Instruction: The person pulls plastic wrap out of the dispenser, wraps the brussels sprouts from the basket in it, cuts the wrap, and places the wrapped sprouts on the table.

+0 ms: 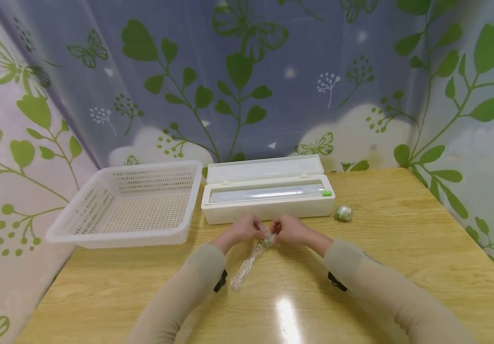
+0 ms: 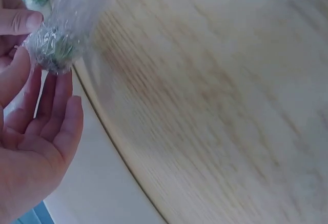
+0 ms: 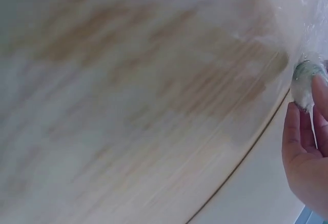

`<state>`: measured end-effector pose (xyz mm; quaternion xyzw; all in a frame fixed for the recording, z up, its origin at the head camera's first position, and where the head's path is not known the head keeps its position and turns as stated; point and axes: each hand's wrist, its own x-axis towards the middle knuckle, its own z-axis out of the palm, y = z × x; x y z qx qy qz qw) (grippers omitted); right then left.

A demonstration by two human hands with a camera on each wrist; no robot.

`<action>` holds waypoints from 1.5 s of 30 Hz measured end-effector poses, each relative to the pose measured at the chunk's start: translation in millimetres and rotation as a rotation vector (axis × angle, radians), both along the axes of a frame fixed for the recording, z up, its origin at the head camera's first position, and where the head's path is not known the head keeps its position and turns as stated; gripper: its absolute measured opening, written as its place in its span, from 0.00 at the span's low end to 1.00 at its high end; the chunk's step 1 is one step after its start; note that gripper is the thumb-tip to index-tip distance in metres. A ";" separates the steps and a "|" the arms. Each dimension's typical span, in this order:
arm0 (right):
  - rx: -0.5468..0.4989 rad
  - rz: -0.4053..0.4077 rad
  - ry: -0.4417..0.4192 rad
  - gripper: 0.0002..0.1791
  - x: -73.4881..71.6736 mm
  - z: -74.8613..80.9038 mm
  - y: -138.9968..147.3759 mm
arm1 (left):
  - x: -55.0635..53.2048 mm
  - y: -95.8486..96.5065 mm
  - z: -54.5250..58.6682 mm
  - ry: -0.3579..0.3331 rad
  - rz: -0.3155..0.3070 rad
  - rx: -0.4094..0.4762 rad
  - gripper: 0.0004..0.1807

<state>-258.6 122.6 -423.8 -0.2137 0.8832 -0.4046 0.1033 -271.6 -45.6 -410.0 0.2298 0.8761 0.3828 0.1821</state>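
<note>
A small round green-and-white thing wrapped in clear cling film (image 1: 267, 240) is between my two hands, above the table in front of the white box; its kind is hard to make out under the film. My left hand (image 1: 247, 228) pinches the film and the wrapped ball from the left, thumb against fingertips. From the other side my right hand (image 1: 290, 230) pinches it too. A crumpled tail of film (image 1: 245, 271) hangs toward me. In the left wrist view the ball (image 2: 56, 49) shows green through wrinkled film. The right wrist view has it at the right edge.
A long white box (image 1: 268, 210) with its lid (image 1: 266, 168) raised holds a roll of film (image 1: 272, 192); a green tab (image 1: 326, 193) sits at its right end. Another wrapped green ball (image 1: 343, 213) lies right of it. A white perforated basket (image 1: 135, 235) stands left.
</note>
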 end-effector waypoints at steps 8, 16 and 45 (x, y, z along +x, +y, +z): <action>-0.004 0.081 0.036 0.08 -2.7 -0.4 3.7 | -6.5 5.8 -7.7 0.071 -0.002 -0.029 0.10; -0.009 0.095 -0.019 0.06 -4.1 1.0 6.2 | -9.5 2.2 -8.4 0.025 -0.069 0.011 0.07; 0.013 0.083 0.012 0.09 -10.7 0.5 2.6 | -10.0 5.0 0.6 0.014 0.043 -0.088 0.06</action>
